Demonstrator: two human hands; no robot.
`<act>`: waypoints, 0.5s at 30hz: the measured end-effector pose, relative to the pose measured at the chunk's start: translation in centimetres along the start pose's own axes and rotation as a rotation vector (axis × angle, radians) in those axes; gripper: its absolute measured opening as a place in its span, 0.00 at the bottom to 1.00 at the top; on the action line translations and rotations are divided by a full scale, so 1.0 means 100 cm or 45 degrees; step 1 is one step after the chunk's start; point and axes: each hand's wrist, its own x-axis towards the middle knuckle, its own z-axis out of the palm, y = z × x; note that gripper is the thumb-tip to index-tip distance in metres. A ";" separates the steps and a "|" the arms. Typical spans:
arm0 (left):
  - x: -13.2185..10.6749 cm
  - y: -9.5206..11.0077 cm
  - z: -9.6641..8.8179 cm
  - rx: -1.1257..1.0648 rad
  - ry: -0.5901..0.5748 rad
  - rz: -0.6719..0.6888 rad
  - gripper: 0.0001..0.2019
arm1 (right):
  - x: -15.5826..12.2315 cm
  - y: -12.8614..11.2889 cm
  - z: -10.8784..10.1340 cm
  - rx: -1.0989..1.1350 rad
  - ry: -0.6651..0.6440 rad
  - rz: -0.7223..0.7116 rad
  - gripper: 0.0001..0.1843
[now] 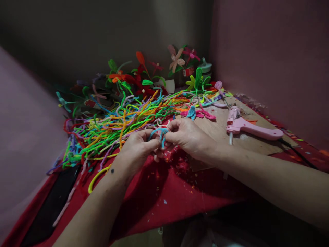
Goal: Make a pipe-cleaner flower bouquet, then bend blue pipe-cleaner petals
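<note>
Between my two hands is a blue pipe cleaner (pixel 162 133), bent into loops. My left hand (pixel 137 147) pinches it from the left, thumb and fingers pressed together. From the right, my right hand (pixel 183 135) grips the same piece between thumb and forefinger. Both hands are close together above the red cloth, and some fingertips are hidden behind the work. Just beyond them lie a blue petal shape (pixel 191 113) and pink petal shapes (pixel 205 114) made of pipe cleaner.
A large heap of coloured pipe cleaners (pixel 133 123) spreads behind and left. A pink glue gun (pixel 253 127) rests on a brown board (pixel 216 128) at right, its cord trailing off. Pipe-cleaner flowers (pixel 176 61) stand at the back. A black flat object (pixel 51 206) lies front left.
</note>
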 end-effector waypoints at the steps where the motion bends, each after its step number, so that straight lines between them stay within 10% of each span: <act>1: 0.000 0.000 0.000 0.003 0.003 0.003 0.02 | 0.000 0.000 0.000 -0.016 0.014 -0.011 0.06; 15: -0.003 0.001 0.004 0.116 -0.029 0.033 0.03 | 0.004 0.003 0.000 0.237 -0.097 -0.019 0.04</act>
